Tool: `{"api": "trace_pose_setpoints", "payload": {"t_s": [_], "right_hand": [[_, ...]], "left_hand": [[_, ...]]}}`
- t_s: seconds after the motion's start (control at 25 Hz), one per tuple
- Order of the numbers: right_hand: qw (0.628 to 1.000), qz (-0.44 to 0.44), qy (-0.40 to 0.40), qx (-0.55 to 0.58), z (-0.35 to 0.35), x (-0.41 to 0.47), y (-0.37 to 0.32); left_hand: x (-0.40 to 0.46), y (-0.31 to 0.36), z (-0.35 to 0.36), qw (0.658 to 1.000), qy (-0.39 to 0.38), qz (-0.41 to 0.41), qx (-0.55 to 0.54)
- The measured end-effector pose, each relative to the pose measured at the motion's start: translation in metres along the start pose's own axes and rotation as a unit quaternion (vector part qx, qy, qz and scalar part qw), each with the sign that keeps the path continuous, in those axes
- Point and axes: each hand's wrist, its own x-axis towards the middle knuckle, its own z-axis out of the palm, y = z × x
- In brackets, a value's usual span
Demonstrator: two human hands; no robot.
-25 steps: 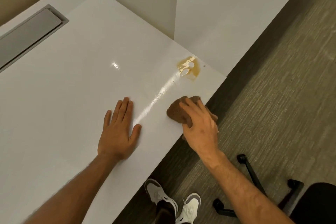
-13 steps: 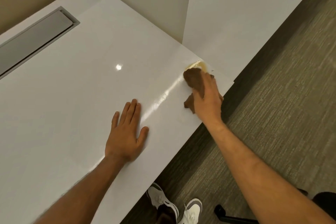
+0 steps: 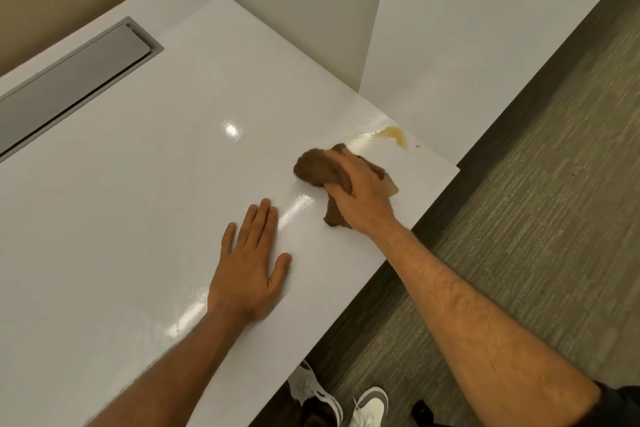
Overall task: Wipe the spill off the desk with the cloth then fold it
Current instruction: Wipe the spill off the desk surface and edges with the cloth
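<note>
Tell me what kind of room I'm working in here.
Most likely an office workstation. The white desk has a grey cable hatch set into it, a white divider panel stands at its far side, and the floor is grey-green carpet of the commercial kind.

White glossy desk under me: my left hand flat on it, my right hand pressing brown cloth down, tan spill smear near far corner
</note>
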Motion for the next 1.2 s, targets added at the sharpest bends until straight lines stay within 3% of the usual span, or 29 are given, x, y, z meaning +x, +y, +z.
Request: {"api": "trace_pose_setpoints", "payload": {"t_s": [0.2, 0.36, 0.48, 0.56, 0.64, 0.76, 0.84, 1.04, 1.2], "right_hand": [[0.988, -0.057, -0.143, 0.014, 0.007, -0.042, -0.002], [0.978, -0.031, -0.204, 0.025, 0.008, -0.098, 0.003], [0.972, -0.007, -0.21, 0.108, -0.001, -0.116, 0.0], [0.952, 0.062, -0.163, 0.251, -0.017, -0.108, -0.011], [0.924, 0.097, -0.042, 0.366, -0.039, -0.082, -0.024], [0.922, 0.086, 0.218, 0.307, -0.069, -0.02, -0.037], [0.914, 0.076, 0.3, 0.263, -0.077, 0.016, -0.026], [0.965, 0.089, 0.245, 0.001, -0.055, 0.055, 0.028], [0.969, 0.061, 0.237, -0.021, -0.039, 0.076, 0.019]], "left_hand": [[0.0, -0.002, 0.001, 1.0, -0.002, -0.004, -0.02], [-0.001, -0.001, -0.001, 1.0, -0.005, -0.004, -0.005], [-0.001, -0.002, -0.002, 1.0, -0.01, -0.003, 0.002], [-0.001, -0.002, -0.003, 1.0, -0.012, -0.005, 0.004], [-0.001, 0.0, -0.003, 1.0, -0.008, -0.004, 0.002], [-0.001, 0.0, -0.002, 1.0, -0.004, -0.004, -0.005], [-0.002, -0.002, -0.001, 1.0, -0.008, -0.005, -0.001], [0.001, -0.004, 0.003, 1.0, -0.011, -0.001, 0.005], [0.0, -0.006, 0.002, 1.0, -0.011, 0.0, 0.01]]}}
